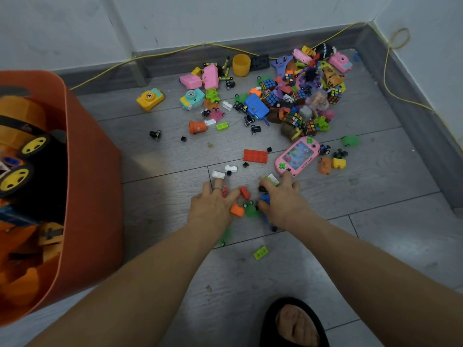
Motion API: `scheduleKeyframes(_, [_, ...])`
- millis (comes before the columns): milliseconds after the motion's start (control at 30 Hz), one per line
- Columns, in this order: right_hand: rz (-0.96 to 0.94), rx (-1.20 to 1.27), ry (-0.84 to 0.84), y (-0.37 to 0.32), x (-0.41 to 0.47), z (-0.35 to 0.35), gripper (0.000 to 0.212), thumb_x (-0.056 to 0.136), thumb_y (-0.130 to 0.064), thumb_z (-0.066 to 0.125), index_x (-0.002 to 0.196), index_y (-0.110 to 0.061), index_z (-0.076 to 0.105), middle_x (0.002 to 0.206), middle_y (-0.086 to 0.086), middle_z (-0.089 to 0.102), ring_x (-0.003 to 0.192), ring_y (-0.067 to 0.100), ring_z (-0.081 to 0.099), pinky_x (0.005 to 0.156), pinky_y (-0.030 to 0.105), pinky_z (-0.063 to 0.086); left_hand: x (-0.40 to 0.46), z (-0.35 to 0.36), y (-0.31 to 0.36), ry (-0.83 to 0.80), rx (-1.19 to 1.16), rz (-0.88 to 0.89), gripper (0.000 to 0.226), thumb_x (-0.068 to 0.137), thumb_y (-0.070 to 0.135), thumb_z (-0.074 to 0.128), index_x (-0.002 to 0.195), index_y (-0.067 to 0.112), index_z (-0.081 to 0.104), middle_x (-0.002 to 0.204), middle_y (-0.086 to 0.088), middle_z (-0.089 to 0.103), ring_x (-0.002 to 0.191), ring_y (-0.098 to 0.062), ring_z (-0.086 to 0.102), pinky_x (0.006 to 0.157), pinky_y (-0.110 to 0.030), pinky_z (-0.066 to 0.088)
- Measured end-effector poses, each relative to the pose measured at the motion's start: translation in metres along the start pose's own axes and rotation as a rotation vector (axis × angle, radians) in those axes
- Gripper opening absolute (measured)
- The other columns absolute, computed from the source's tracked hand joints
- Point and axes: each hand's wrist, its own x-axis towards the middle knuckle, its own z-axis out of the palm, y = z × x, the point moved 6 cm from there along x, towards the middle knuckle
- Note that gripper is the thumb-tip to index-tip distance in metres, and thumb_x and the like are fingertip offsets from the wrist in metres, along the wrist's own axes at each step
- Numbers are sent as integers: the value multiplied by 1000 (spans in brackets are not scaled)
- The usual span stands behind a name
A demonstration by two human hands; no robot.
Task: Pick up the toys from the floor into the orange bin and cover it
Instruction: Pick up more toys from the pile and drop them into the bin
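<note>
The floor (375,259) looks like grey wood-grain laminate with a matt, smooth surface. The orange bin (92,186) seems to be smooth plastic with a dull finish. The pink handheld game (298,156) is glossy plastic, and the red brick (255,156) is hard plastic with studs. The walls (225,18) look painted and matt. The slipper (273,319) is black and matt.

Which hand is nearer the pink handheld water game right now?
Right. The right hand sits just below the pink water game, fingertips at its lower edge. The left hand lies further left, among small bricks.
</note>
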Motion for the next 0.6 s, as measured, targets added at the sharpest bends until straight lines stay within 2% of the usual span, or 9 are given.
scheduleKeyframes(100, [24, 0, 9, 3, -4, -4, 50, 95, -40, 57, 139, -33, 36, 150, 15, 13, 128, 38, 30, 89, 47, 48, -4, 2, -5, -48, -69, -29, 58, 95, 57, 38, 144, 35, 15, 150, -14, 15, 130, -32, 26, 85, -43, 48])
scheduleKeyframes(200, [28, -4, 53, 4, -8, -9, 45, 95, -39, 57, 135, -29, 39, 146, 14, 17, 122, 37, 36, 83, 44, 48, -10, 4, -1, -184, -113, 25, 97, 72, 80, 50, 147, 41, 3, 155, -11, 3, 138, -36, 14, 97, -53, 43])
scheduleKeyframes(300, [20, -34, 32, 3, -10, -7, 50, 93, -42, 59, 136, -30, 37, 145, 15, 18, 122, 38, 36, 84, 44, 48, -18, 5, 2, -280, -10, 145, 125, 55, 81, 67, 148, 45, -8, 157, -8, -8, 143, -39, 2, 102, -57, 39])
scheduleKeyframes(433, [10, -95, -45, 2, -13, 2, 68, 89, -50, 61, 144, -36, 23, 144, 16, 13, 123, 40, 32, 91, 46, 47, -22, 10, -6, -234, 181, 184, 126, 59, 60, 82, 146, 43, -7, 156, -12, -10, 139, -37, 12, 91, -49, 49])
scheduleKeyframes(533, [20, -77, -24, 3, -16, 2, 63, 91, -43, 60, 143, -34, 25, 143, 15, 15, 122, 40, 33, 89, 46, 48, -22, 11, -11, -213, 267, 204, 117, 70, 58, 76, 148, 41, -8, 157, -12, -10, 137, -35, 16, 88, -44, 47])
scheduleKeyframes(600, [17, -55, 6, 4, -18, 1, 56, 92, -39, 60, 139, -31, 31, 141, 15, 19, 120, 39, 34, 86, 46, 50, -21, 11, -15, -209, 253, 196, 104, 79, 48, 74, 149, 40, -3, 158, -14, -8, 138, -35, 18, 86, -42, 47])
